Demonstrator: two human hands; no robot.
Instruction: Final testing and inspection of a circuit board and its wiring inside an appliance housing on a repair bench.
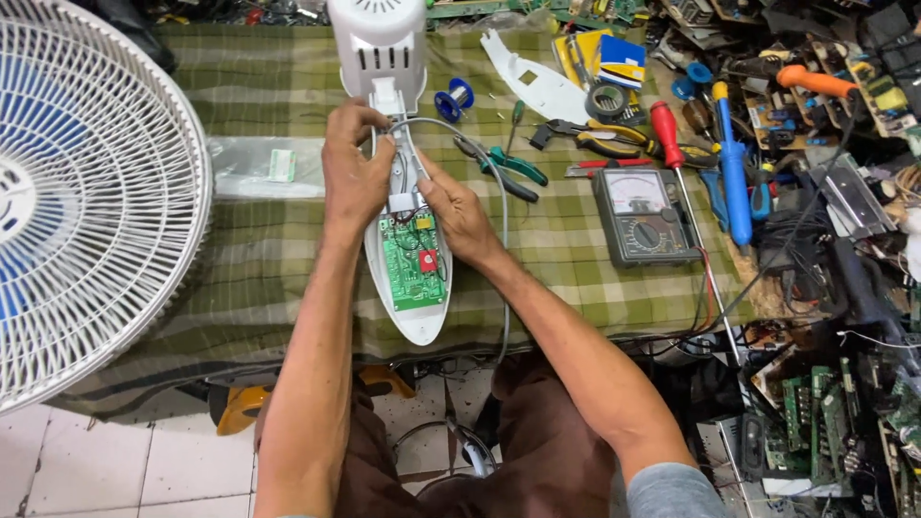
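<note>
Both sets of fingers close on the narrow neck of a white fan housing (414,321), just above its green circuit board (411,264). The left hand (353,173) curls over the housing's left edge, fingers bent around it near a grey cable (501,206). The right hand (459,213) pinches the right edge, thumb pressed by the small white connector at the board's top. The housing lies lengthwise on a green checked cloth (566,278), joined at twelve o'clock to the white motor casing (378,38). At three o'clock lie green-handled pliers (508,168), then an analogue multimeter (643,216) and a red-handled screwdriver (672,144). At nine o'clock stands the fan's white grille (96,201).
</note>
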